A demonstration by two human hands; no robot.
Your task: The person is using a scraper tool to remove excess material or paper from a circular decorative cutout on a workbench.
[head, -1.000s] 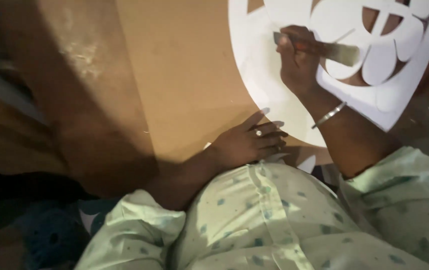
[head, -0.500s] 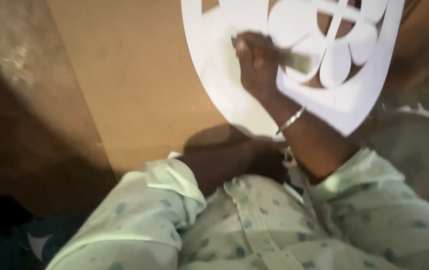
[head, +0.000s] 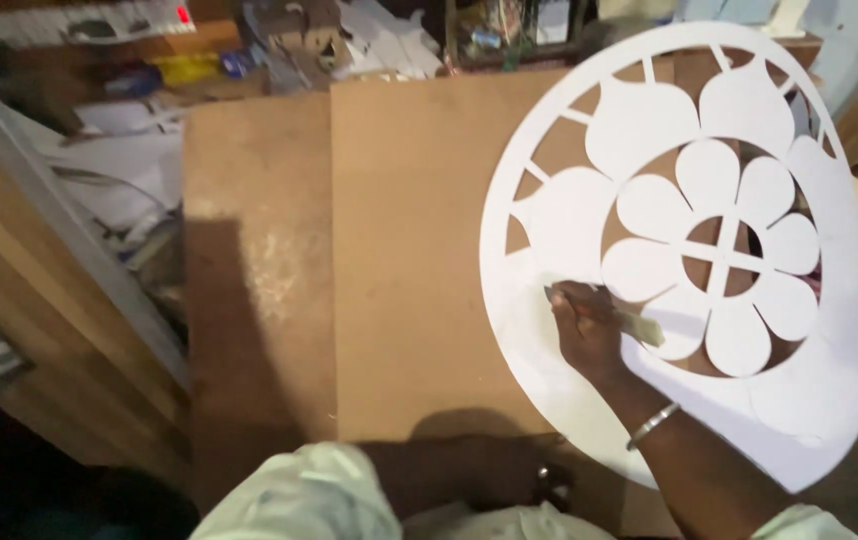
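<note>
**Blade at the petal's edge**

While the right hand [head: 589,335] bears on the white flower cutout [head: 649,130], its fingers are clamped round a slim flat tool [head: 639,325], seemingly a blade or file, whose tip lies at the rim of a lower-left petal. The cutout lies flat on a brown board [head: 409,250] on the table, toward its right side, its lower right corner hanging past the board's edge. Working this edge well would call for a low tool angle, short strokes along the curve, and weight kept on the sheet so it cannot slide; the thin spokes between petals look easy to snap. The left hand [head: 509,470] rests in shadow at the board's near edge, just beside the cutout; whether its fingers are apart or together I cannot tell. Papers and clutter [head: 249,50] crowd the far side, and a wooden frame [head: 69,290] runs along the left.
</note>
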